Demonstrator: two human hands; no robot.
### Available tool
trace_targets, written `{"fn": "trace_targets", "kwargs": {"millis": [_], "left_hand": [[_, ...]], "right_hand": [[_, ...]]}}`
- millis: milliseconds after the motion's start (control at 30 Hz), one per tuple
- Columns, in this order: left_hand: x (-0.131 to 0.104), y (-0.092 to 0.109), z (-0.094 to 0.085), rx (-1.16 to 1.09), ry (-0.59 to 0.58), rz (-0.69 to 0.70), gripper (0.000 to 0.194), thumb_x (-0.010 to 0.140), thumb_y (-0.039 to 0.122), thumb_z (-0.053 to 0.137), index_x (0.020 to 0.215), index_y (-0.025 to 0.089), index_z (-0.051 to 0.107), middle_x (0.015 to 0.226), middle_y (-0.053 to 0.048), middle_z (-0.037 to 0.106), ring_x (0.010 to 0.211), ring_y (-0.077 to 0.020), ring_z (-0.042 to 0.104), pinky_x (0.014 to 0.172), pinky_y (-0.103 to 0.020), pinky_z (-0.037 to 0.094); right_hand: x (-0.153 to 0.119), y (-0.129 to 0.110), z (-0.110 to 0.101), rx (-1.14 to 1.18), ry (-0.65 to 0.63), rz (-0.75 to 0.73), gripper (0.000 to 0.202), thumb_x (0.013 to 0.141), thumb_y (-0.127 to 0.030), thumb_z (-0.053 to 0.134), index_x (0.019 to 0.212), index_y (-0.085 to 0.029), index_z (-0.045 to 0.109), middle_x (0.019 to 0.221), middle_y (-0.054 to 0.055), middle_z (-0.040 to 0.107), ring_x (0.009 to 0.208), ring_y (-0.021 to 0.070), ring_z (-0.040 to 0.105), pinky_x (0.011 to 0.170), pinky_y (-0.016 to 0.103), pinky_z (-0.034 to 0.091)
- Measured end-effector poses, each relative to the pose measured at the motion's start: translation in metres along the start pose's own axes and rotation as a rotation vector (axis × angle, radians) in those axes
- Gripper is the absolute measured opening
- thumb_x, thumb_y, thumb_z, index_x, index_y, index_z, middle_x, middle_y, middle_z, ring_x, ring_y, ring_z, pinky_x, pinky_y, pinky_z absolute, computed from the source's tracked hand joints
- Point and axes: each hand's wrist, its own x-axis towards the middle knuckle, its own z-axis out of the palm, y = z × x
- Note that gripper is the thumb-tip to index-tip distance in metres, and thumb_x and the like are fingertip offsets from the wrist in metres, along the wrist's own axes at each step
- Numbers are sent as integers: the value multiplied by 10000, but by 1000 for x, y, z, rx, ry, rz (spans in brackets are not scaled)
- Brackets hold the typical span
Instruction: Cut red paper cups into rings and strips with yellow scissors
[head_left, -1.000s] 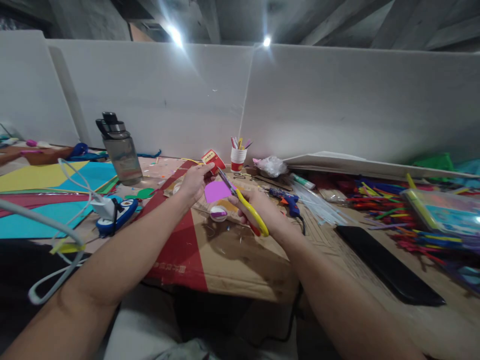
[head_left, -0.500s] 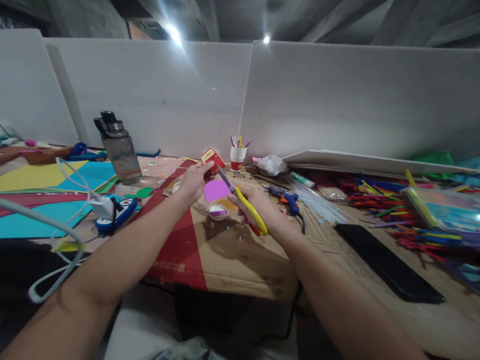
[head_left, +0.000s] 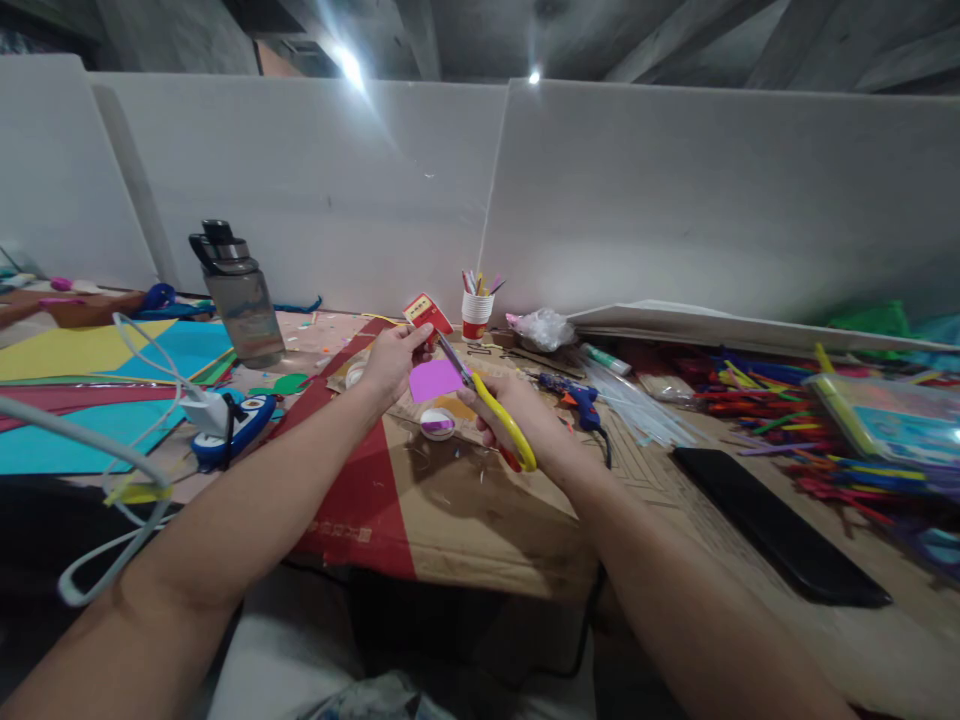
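My left hand pinches the edge of a purple paper piece over the cardboard, its thumb and index finger pressed together. The exact grip is partly hidden. Yellow-handled scissors are held in my right hand, fingers wrapped round the handles. The blades point up and left, along the right side of the paper. Just behind my left fingertips is a red box with a pale label. Below the paper, a small round white container has a purple scrap in it.
A cup of pens stands at the back, with a water bottle further left. Right of my hands are a blue glue gun, clear sticks and a black phone. Coloured sheets and a white cable lie left.
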Motion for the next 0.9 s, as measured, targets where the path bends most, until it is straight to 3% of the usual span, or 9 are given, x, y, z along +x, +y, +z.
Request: {"fn": "trace_targets", "kwargs": {"millis": [433,733,900], "left_hand": [[2,0,-2,6,13,11,165,766,187,737,656,116,637,604,-19,602,535,-76,519,571,-227,407],[6,-1,-5,4,1,14,210,724,220,788,641,128,618,589,-8,586,544,-77,521,559,-219,407],[6,-1,-5,-29,8,-7,188,733,201,781,659,125,625,602,-6,589,543,-72,514,569,-218,408]], "right_hand": [[-2,-4,1,-12,10,-1,339,904,-528,571,843,-196,597,535,-17,570,424,120,554,374,194,393],[3,7,1,32,-22,-74,362,895,-562,561,818,-208,561,559,-30,556,439,109,537,391,192,386],[0,0,2,63,-20,-16,357,895,-558,570,856,-203,576,550,-35,538,420,106,522,372,191,372]]}}
